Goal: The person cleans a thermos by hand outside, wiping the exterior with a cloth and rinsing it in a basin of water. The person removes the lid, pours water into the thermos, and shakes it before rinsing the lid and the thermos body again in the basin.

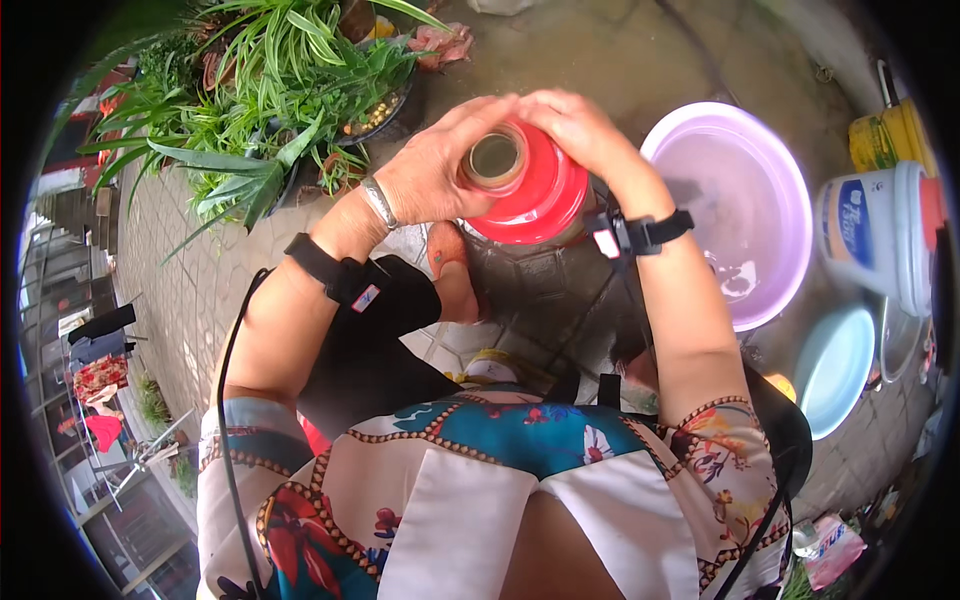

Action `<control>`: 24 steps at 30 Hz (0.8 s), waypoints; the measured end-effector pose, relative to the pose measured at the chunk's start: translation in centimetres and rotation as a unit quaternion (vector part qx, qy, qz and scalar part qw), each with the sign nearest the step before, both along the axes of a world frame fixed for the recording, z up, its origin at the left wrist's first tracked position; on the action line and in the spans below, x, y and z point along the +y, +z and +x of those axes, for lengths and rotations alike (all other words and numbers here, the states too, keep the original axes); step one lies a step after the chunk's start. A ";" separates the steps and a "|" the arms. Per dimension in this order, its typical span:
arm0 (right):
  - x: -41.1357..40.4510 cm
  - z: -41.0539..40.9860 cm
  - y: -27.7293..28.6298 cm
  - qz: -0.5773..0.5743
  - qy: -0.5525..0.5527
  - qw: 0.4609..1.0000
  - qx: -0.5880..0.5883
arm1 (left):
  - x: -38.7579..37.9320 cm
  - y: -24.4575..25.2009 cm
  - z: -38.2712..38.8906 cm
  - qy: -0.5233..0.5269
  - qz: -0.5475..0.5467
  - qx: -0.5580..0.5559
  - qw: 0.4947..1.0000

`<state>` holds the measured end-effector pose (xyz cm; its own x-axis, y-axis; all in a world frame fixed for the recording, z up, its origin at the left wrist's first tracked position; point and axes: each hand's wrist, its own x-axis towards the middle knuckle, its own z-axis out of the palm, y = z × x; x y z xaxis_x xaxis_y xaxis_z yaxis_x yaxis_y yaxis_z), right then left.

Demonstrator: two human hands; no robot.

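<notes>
A shiny red container (551, 196) with a stepped, rounded shoulder stands in front of me, over the wet paving. Its round mouth (495, 156) faces up towards me and looks uncovered. My left hand (435, 161) curls about the mouth's left side, thumb on the near side and fingers over the far side. Along the far right of the red shoulder lies my right hand (574, 127), its fingertips meeting those of the left and slightly blurred. The container's lower part is mostly hidden beneath the shoulder.
Right of my right forearm sits a lilac basin (799, 225) holding water. Beyond it are a white plastic bucket (862, 232), a yellow container (889, 139) and a tilted light-blue basin (836, 375). Potted plants (292, 97) crowd the upper left. My sandalled foot (450, 259) is close below.
</notes>
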<state>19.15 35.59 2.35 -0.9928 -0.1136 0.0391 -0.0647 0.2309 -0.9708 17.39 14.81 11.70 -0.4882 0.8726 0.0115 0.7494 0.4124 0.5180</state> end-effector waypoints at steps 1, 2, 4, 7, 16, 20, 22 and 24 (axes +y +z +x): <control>-0.5 0.8 -0.2 -0.029 -0.044 0.998 0.046 | -0.3 -0.1 0.0 0.049 0.023 -0.032 0.998; -0.7 1.4 -0.3 -0.035 -0.096 0.995 -0.005 | -0.6 -0.2 -0.1 0.097 0.047 -0.065 0.992; -1.6 2.4 -0.3 -0.044 -0.149 0.986 -0.066 | -2.0 -1.6 -0.4 0.150 0.054 -0.143 0.977; -2.3 2.9 -1.3 -0.119 -0.236 0.961 -0.079 | -2.0 -1.3 -0.9 0.226 0.080 -0.245 0.940; -2.4 5.6 -0.5 -0.001 -0.167 0.979 0.121 | -0.6 -0.3 0.6 0.190 0.014 -0.135 0.972; -1.0 4.3 1.0 0.034 -0.140 0.987 0.067 | 0.2 0.6 1.0 0.206 -0.013 -0.133 0.969; -0.6 3.3 0.6 0.066 -0.137 0.987 0.051 | 0.5 1.0 1.8 0.137 -0.034 -0.135 0.981; -0.1 2.6 0.8 0.091 -0.095 0.991 -0.014 | 0.9 0.1 2.5 0.073 -0.031 -0.094 0.992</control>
<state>21.76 35.49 3.18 -0.9973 0.0733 0.0078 0.0229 0.4087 -0.9124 19.91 15.66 11.82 -0.5984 0.7884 -0.1427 0.5714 0.5449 0.6136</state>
